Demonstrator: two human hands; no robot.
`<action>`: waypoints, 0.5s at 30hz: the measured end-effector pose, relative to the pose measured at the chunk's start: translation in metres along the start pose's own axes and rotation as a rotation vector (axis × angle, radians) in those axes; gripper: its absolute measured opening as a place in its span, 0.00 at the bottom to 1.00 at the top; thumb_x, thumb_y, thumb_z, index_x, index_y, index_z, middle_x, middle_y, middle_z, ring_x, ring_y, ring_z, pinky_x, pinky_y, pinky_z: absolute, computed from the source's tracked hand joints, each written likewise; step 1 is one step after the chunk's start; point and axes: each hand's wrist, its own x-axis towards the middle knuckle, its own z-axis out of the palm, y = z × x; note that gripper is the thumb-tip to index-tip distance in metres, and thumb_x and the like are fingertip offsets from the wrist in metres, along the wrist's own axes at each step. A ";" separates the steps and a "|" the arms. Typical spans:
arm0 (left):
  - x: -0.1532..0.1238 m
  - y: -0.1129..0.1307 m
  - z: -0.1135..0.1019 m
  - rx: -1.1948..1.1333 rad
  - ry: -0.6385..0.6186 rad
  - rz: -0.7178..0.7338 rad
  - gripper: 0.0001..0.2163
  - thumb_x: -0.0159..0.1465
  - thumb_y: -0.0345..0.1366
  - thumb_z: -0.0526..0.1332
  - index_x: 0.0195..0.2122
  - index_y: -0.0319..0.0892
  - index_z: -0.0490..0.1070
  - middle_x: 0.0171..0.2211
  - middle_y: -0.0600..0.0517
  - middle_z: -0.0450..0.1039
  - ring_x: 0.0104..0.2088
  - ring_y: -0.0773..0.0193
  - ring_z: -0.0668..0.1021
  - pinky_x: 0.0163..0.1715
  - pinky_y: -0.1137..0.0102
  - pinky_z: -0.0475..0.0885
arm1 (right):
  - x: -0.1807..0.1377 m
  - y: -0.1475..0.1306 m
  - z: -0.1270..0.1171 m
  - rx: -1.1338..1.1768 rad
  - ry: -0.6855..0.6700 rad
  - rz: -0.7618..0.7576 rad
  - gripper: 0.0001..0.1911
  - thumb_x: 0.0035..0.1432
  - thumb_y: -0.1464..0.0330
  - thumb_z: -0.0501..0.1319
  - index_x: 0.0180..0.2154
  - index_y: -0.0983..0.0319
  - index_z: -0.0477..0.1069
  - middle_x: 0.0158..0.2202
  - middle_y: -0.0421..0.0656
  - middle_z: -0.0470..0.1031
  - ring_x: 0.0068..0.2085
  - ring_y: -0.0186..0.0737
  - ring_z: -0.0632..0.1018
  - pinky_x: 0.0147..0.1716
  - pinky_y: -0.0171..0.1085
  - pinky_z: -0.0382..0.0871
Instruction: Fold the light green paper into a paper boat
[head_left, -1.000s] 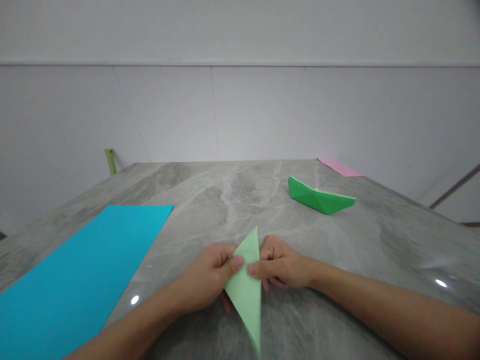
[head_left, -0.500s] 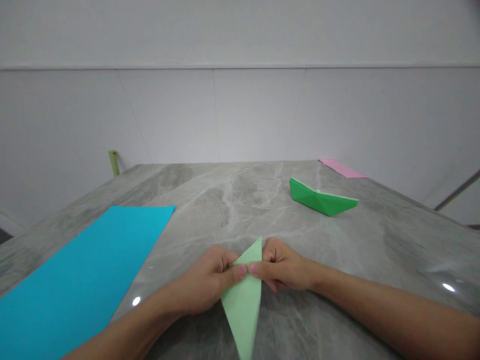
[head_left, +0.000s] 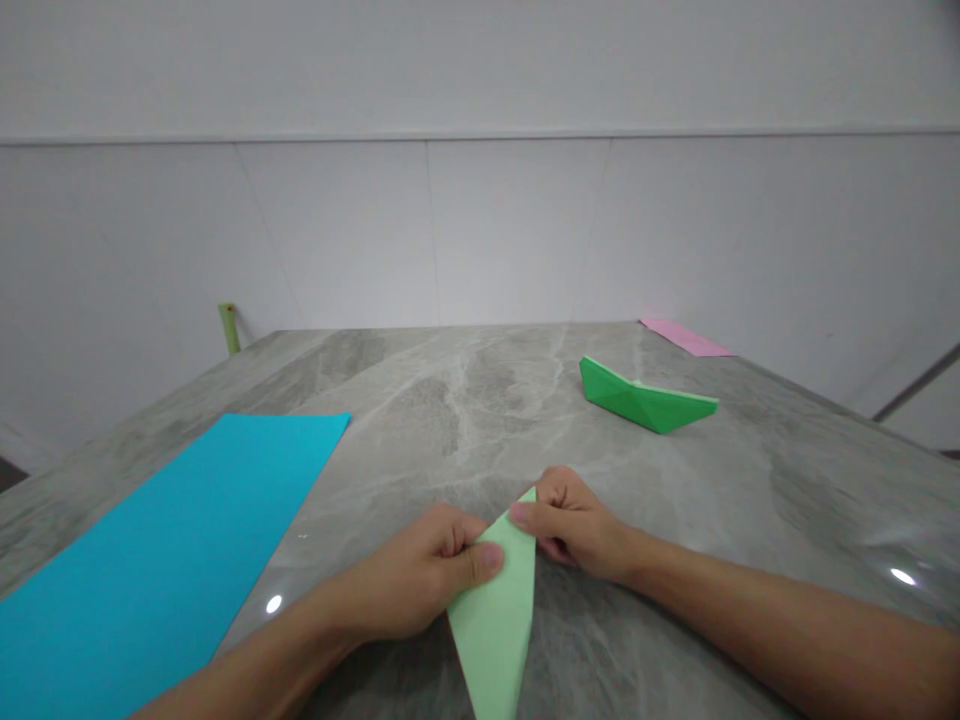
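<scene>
A light green folded paper [head_left: 499, 620], shaped like a long narrow triangle, is held just above the grey marble table [head_left: 480, 420] near its front edge. My left hand [head_left: 420, 580] pinches its left edge with thumb and curled fingers. My right hand [head_left: 574, 525] pinches its upper tip between thumb and forefinger. The paper's lower point runs out of the bottom of the view.
A large cyan sheet [head_left: 165, 540] lies flat on the left of the table. A dark green folded paper boat [head_left: 645, 398] sits at the back right, with a pink sheet [head_left: 686, 338] behind it. A green rod [head_left: 229, 328] stands at the far left corner.
The paper has tilted and sunk lower. My right hand has slid up to its top tip, while my left thumb has shifted onto the left edge.
</scene>
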 end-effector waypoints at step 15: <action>-0.001 -0.002 -0.005 -0.067 -0.015 -0.042 0.22 0.63 0.55 0.53 0.29 0.38 0.68 0.16 0.55 0.64 0.10 0.75 0.60 0.10 0.78 0.52 | -0.002 -0.006 0.004 0.090 0.068 -0.063 0.27 0.59 0.49 0.53 0.24 0.65 0.67 0.13 0.34 0.59 0.15 0.26 0.58 0.14 0.29 0.47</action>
